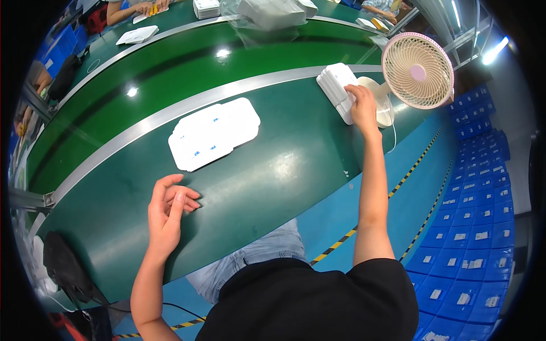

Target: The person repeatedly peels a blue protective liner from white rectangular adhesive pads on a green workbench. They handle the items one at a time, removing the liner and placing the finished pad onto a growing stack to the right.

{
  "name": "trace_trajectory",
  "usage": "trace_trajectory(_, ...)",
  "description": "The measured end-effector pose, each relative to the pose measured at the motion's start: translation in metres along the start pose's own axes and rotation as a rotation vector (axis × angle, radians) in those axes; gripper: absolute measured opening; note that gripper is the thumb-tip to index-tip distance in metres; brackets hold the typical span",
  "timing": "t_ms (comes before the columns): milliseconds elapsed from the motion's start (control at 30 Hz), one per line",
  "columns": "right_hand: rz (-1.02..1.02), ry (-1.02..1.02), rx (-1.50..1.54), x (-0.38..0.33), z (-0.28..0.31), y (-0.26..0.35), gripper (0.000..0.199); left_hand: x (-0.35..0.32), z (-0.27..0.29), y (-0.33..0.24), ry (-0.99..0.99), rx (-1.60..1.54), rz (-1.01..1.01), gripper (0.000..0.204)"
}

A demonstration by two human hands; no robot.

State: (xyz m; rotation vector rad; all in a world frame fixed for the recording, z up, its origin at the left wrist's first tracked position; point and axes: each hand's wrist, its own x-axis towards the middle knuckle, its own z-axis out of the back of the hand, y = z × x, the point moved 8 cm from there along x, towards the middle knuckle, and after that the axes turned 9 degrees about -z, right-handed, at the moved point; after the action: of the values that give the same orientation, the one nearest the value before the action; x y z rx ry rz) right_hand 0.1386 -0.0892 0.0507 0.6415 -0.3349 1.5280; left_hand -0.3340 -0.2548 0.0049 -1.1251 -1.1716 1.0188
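On the green worktable, a stack of flat white pieces with cut corners (336, 79) lies at the right, beside a fan base. My right hand (364, 108) reaches to the stack's right edge, its fingers closed on a white piece at the top. In the middle of the table, several flat white pieces (219, 129) with small blue marks overlap in a spread. My left hand (166, 213) hovers nearer to me, just below that spread. Its fingers are loosely bent and apart, with nothing in them.
A pink and cream fan (418, 71) stands right of the stack, its white cord hanging over the edge. Beyond a metal rail runs a green conveyor belt (170, 74). A black bag-like item (65, 264) lies at left. Blue bins (475, 227) line the right; other people work across.
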Motion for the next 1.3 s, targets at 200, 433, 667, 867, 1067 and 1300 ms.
trace_trajectory(200,0.068,-0.080,0.122,0.009,0.019,0.051,0.032,0.002,0.000,0.002,0.036,0.010,-0.013,0.032)
trace_trajectory(433,0.361,0.305,0.512,-0.043,-0.019,0.216,0.037,0.004,0.008,0.007,0.004,0.001,0.006,0.029)
trace_trajectory(667,0.628,0.495,0.434,-0.072,-0.029,0.293,0.072,0.007,0.017,0.014,-0.081,-0.029,0.085,0.035)
trace_trajectory(867,0.663,0.503,0.364,-0.094,-0.024,0.300,0.073,0.018,0.019,0.025,-0.127,-0.080,0.243,0.045)
trace_trajectory(1067,0.662,0.542,0.408,-0.098,-0.017,0.302,0.075,0.036,0.023,0.033,-0.099,0.018,0.268,0.032)
trace_trajectory(1300,0.518,0.329,0.580,-0.074,-0.007,0.282,0.058,0.025,0.022,0.018,-0.186,0.133,0.080,0.020)
